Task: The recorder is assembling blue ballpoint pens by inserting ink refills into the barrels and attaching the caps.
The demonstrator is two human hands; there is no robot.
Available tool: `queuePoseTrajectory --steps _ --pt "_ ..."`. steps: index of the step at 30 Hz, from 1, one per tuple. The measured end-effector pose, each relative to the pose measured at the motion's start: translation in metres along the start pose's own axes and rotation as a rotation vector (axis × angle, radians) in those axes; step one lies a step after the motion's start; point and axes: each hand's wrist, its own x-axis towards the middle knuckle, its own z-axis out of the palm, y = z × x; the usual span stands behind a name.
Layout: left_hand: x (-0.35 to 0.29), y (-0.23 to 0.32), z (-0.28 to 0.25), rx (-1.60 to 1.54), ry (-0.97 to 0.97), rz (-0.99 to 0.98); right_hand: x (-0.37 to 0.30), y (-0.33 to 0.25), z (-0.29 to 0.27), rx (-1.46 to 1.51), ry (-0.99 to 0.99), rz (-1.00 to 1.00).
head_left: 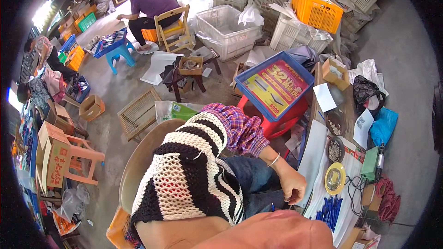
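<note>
On white sheeting lie slim deep-blue rods.

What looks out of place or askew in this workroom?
The orange crate looks askew: it sits crookedly on a white crate. A white sheet also lies loose on the floor, seemingly out of place.

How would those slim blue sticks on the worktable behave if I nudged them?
The blue sticks look straight, so they are probably stiff. Being so slender, each is likely light. They lie in a loose heap, so a nudge might well scatter them.
</note>
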Motion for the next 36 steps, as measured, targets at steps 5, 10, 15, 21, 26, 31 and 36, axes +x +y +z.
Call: queuePoseTrajectory --steps 5,10,15,21,26,31,36 --pt "-0.002 -0.003 0.000 -0.022 0.012 0.023 0.001 0.000 0.002 0.007 -0.016 -0.075" --pt "-0.003 -0.001 -0.001 0.043 0.001 0.004 -0.002 -0.005 0.006 0.049 -0.044 -0.042" --pt "0.002 -0.003 0.004 0.072 -0.005 0.018 -0.005 -0.006 0.004 -0.008 -0.040 -0.079" --pt "0.001 0.008 0.008 0.053 -0.031 -0.014 -0.009 -0.016 0.002 0.029 -0.035 -0.056" --pt "0.004 0.008 0.014 0.037 -0.051 -0.018 -0.014 -0.012 0.001 0.008 -0.043 -0.076" --pt "0.006 0.007 0.016 0.039 -0.073 0.006 -0.014 -0.013 0.001 -0.010 -0.024 -0.065" --pt "0.007 0.003 0.018 0.025 -0.075 0.001 -0.012 -0.020 -0.001 0.040 -0.001 -0.030"
